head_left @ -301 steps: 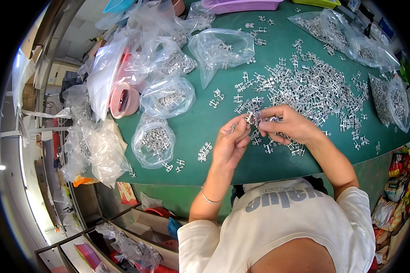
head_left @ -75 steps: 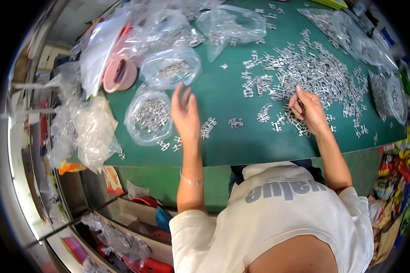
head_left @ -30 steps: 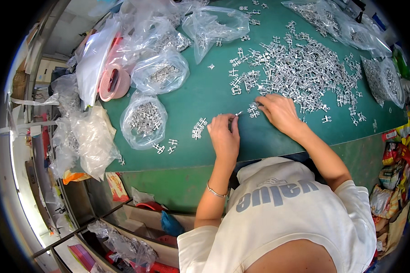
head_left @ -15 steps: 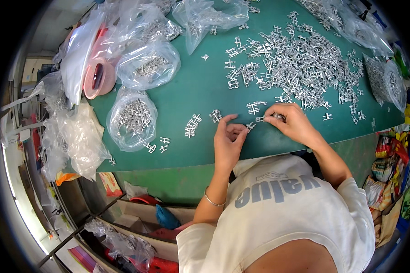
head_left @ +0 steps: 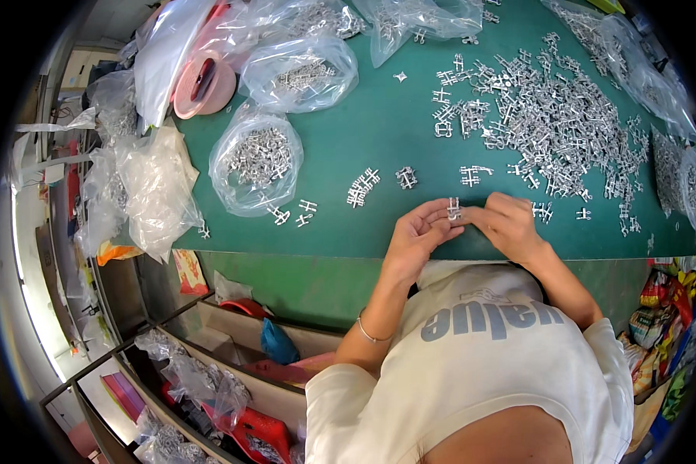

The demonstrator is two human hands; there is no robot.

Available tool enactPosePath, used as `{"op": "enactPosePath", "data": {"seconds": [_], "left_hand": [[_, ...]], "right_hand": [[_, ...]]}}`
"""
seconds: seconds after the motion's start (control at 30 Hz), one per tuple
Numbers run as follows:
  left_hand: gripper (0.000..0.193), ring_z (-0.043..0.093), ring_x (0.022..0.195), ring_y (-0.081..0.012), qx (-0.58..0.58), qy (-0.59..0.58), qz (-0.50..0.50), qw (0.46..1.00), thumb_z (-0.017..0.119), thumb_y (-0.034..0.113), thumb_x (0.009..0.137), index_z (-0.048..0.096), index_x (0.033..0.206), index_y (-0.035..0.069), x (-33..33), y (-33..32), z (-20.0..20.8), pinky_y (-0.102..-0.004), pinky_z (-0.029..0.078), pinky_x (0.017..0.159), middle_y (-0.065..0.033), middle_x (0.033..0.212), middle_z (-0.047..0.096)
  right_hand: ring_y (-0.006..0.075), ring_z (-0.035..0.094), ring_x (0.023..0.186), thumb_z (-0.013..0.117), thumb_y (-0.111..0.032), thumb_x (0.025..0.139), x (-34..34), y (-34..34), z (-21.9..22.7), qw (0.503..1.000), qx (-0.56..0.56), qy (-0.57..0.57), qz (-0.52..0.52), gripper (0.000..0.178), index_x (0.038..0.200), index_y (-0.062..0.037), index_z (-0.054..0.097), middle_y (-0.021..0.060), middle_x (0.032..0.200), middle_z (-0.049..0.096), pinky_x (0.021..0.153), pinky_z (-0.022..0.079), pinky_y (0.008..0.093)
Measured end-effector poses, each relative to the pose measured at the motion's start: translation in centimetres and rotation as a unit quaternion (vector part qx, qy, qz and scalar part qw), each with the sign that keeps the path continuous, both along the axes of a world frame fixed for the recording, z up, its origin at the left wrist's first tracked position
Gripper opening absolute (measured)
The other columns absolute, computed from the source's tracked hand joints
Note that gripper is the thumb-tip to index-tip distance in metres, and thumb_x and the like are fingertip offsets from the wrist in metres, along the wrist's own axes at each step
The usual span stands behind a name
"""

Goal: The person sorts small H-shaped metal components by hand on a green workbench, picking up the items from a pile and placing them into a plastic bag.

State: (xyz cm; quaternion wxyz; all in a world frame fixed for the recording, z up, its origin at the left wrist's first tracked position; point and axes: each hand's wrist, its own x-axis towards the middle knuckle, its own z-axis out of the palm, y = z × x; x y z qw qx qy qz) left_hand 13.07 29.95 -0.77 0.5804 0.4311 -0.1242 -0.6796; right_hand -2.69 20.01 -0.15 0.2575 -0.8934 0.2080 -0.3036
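Observation:
Near the front edge of the green table, my hands meet over a small silver metal piece (head_left: 454, 207) with short prongs. My left hand (head_left: 421, 236) pinches it between thumb and fingers. My right hand (head_left: 509, 228) has its fingers curled, with the fingertips reaching the left hand beside the piece; what they hold, if anything, is hidden. Just beyond the hands lie a small group of silver pieces (head_left: 472, 175) and a tight cluster (head_left: 406, 178). A joined row of similar pieces (head_left: 363, 188) lies to the left.
A large heap of silver pieces (head_left: 557, 116) covers the right of the table (head_left: 325, 240). Clear bags of pieces (head_left: 259, 158) stand at the left, near a pink basket (head_left: 223, 87). Another filled bag (head_left: 679, 176) is at the right edge. Shelves with boxes (head_left: 240, 332) lie below left.
My two hands have come together, with the left fingers now around a pronged metal piece. The view has shifted, so the table's contents appear further right, and those nearer me sit higher.

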Motion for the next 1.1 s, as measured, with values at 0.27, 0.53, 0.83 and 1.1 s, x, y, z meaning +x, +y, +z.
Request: {"op": "enactPosePath", "data": {"seconds": [0.27,0.53,0.83,1.1], "left_hand": [[0.042,0.055,0.107,-0.0257,-0.046,-0.040,0.008,0.998,0.051,-0.004,0.085,0.038,0.124,-0.010,-0.5,-0.3,-0.2,-0.0325,0.047,0.091,-0.0216,0.117,0.052],[0.042,0.056,0.104,-0.0245,-0.012,0.012,0.028,0.999,0.051,-0.004,0.085,0.037,0.125,-0.010,-0.4,-0.1,-0.1,-0.0325,0.047,0.091,-0.0214,0.116,0.053],[0.038,0.058,0.098,-0.0197,-0.025,-0.153,0.075,0.985,0.045,-0.007,0.085,0.044,0.123,-0.004,0.5,2.2,1.5,-0.0266,0.049,0.081,-0.0180,0.111,0.056],[0.040,0.050,0.091,-0.0318,0.087,-0.701,0.194,0.681,0.063,0.002,0.076,0.050,0.113,-0.002,3.9,3.3,0.4,-0.0372,0.042,0.077,-0.0174,0.103,0.044]], "right_hand": [[0.0183,0.049,0.051,0.067,-0.003,0.068,0.2,0.2,-0.2,0.999,-0.027,0.008,0.019,0.016,0.084,-0.0059,0.065,0.0034,0.058,0.046,0.043,0.039,0.0299],[0.0110,0.049,0.052,0.065,-0.007,0.076,0.4,0.3,1.4,0.956,0.283,-0.011,-0.071,0.019,0.095,-0.0038,0.065,0.0065,0.066,0.057,0.047,0.040,0.0256],[0.0085,0.055,0.062,0.061,-0.013,0.082,5.0,-1.0,1.0,0.913,0.407,0.003,-0.013,0.016,0.081,0.0026,0.061,0.0067,0.067,0.060,0.055,0.043,0.0249],[0.0286,0.062,0.068,0.062,-0.021,0.080,16.4,-4.8,-1.6,0.968,0.228,0.081,0.066,0.019,0.084,-0.0038,0.066,0.0129,0.074,0.065,0.063,0.047,0.0358]]}}
